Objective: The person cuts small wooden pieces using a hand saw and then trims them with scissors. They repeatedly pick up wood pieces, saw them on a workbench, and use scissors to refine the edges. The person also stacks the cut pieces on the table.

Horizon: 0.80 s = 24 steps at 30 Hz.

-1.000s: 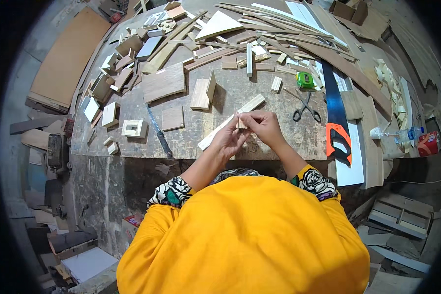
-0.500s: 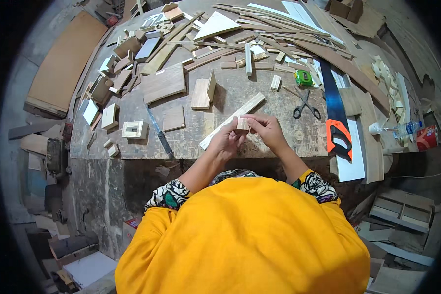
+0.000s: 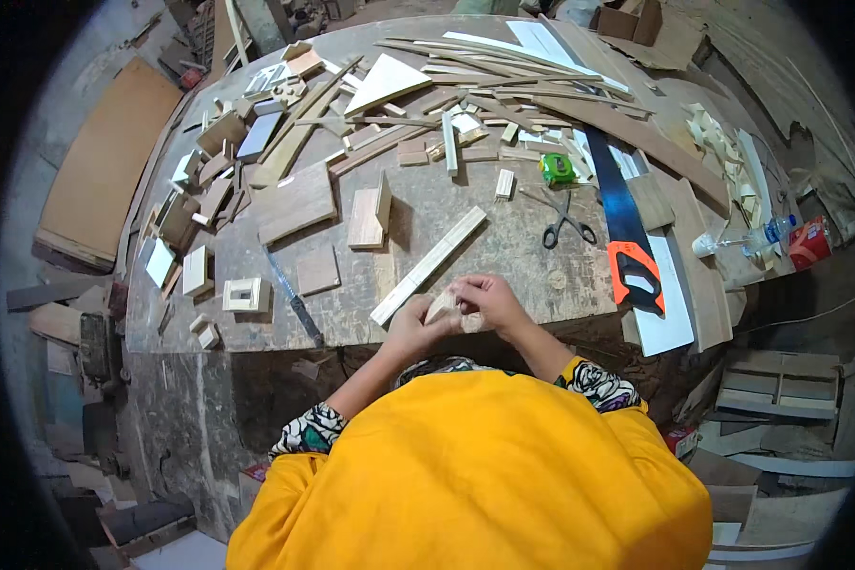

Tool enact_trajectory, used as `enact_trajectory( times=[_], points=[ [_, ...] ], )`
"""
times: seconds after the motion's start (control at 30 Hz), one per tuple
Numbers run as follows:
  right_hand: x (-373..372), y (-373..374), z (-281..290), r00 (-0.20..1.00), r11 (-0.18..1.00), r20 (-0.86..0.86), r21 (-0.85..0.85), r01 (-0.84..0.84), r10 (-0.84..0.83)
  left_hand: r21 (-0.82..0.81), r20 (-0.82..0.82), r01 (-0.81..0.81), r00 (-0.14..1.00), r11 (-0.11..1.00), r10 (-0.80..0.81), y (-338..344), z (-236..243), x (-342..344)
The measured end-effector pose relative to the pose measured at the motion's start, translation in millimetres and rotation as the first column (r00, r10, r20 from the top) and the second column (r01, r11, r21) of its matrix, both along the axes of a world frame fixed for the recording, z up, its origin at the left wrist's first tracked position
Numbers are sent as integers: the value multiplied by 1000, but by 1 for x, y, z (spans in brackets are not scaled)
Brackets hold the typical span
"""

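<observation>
Close to the workbench's front edge, my left hand [image 3: 414,329] and my right hand [image 3: 494,302] are closed around a small pale wood block [image 3: 441,306]. The fingers cover much of the block, so its full shape is hidden. Just beyond my left hand a light wood strip [image 3: 429,266] lies slanted on the bench, marked with a few lines across it. Farther off stand two joined boards [image 3: 367,218] forming an L. To the left, a thin-bladed tool with a dark handle [image 3: 300,312] lies beside a flat square board [image 3: 317,271].
Scissors [image 3: 568,228], a green tape measure [image 3: 557,169] and an orange-handled saw [image 3: 636,275] lie to the right. Offcuts and long strips pile along the back of the workbench [image 3: 532,275]. A small block with a slot [image 3: 246,295] sits at left; a plastic bottle [image 3: 768,234] lies far right.
My hands have come closer to my body with the wood block, which is now turned differently between the fingers. The whole bench has shifted in view as my head moved.
</observation>
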State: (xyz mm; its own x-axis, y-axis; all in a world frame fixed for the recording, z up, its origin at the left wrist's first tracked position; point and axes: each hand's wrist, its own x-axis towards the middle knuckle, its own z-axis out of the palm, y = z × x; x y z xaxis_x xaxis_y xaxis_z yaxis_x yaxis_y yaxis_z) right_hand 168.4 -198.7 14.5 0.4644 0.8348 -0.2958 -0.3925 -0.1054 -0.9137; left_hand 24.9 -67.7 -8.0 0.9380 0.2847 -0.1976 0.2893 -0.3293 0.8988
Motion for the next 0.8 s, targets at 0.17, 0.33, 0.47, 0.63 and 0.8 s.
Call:
enact_trajectory(
  times=[0.17,0.33,0.47,0.63,0.8],
  points=[
    [0,-3,-5,996,996,34,34,-81,79,-160,164,-164,968,973,190,-22,4,15],
    [22,-12,-4,947,995,313,33,-90,75,-267,5,-209,976,941,219,-26,10,31],
    [57,-31,6,741,997,671,-47,64,-16,-469,78,-253,942,846,325,-31,37,54],
    [134,-81,14,507,958,838,61,280,-202,-434,118,-287,921,854,370,-25,26,82],
    [225,-142,35,229,850,968,-33,525,-104,-520,68,-319,909,793,410,-23,26,104]
  ],
)
